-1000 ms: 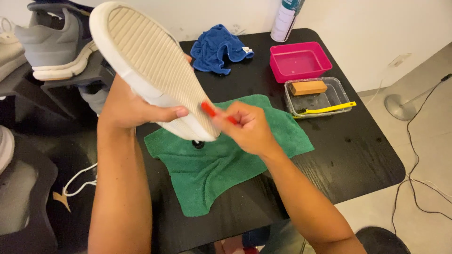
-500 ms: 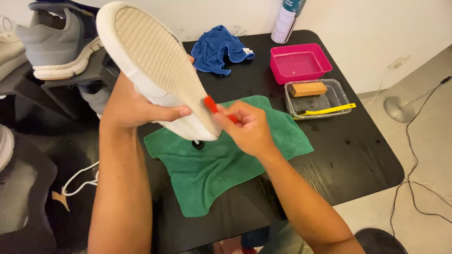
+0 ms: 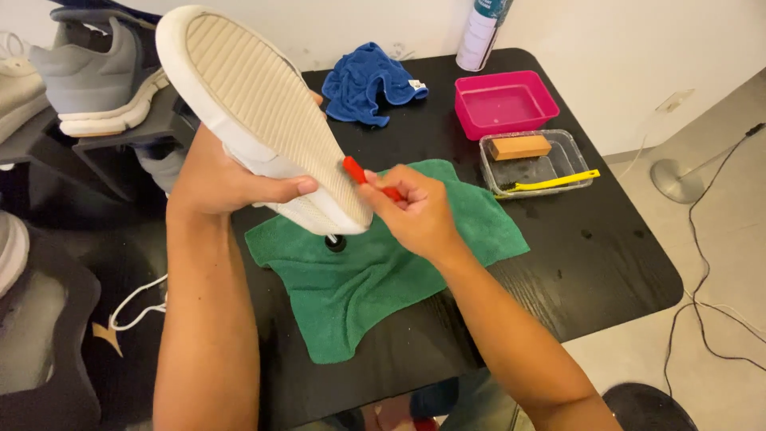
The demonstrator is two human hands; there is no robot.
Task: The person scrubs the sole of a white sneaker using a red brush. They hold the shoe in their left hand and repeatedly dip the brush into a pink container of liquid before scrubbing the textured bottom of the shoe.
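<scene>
My left hand (image 3: 227,177) grips a white shoe (image 3: 259,112) by its side, with the ribbed pale sole turned up toward me. The shoe's lower end hangs just above a green cloth (image 3: 375,263) spread on the black table (image 3: 606,255). My right hand (image 3: 411,211) holds a small red tool (image 3: 363,175), its tip pressed against the sole's edge near the lower end. What kind of tool it is cannot be told; most of it is hidden in my fingers.
A crumpled blue cloth (image 3: 371,84), a pink tub (image 3: 504,104), a spray can (image 3: 481,36), and a clear tray (image 3: 536,164) holding a brown block and a yellow brush sit at the back right. Grey and white shoes (image 3: 96,76) stand on a rack at left. Cables lie on the floor at right.
The shoe and both hands have stayed almost in place. My right hand with the red tool has shifted slightly along the sole's edge.
</scene>
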